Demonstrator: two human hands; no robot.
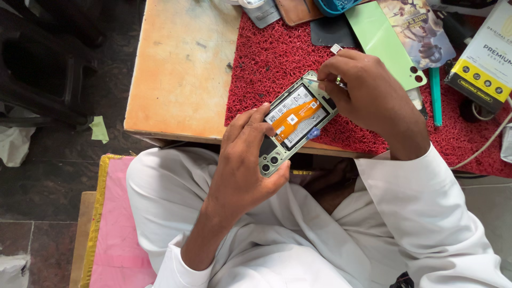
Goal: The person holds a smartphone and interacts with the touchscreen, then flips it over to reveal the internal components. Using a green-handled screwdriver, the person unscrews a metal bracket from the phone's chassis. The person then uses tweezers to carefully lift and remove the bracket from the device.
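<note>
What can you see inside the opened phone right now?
Inside the opened phone, an orange flex cable crosses a labelled battery, with camera lenses at the lower end. The right hand covers the top end; the left hand hides the left edge.

Phone repair bench, opened phone, red work mat (parts scattered), wooden table

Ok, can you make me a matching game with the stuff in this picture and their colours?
Things:
1. mat under the phone
2. ribbon strip inside the opened phone
3. loose back cover lying on the mat
4. cushion beside the person's leg

Colours:
A. pink
B. orange
C. red
D. light green

Pairs: 1-C, 2-B, 3-D, 4-A

The left hand grips the phone; the right hand works at its top edge.
</note>
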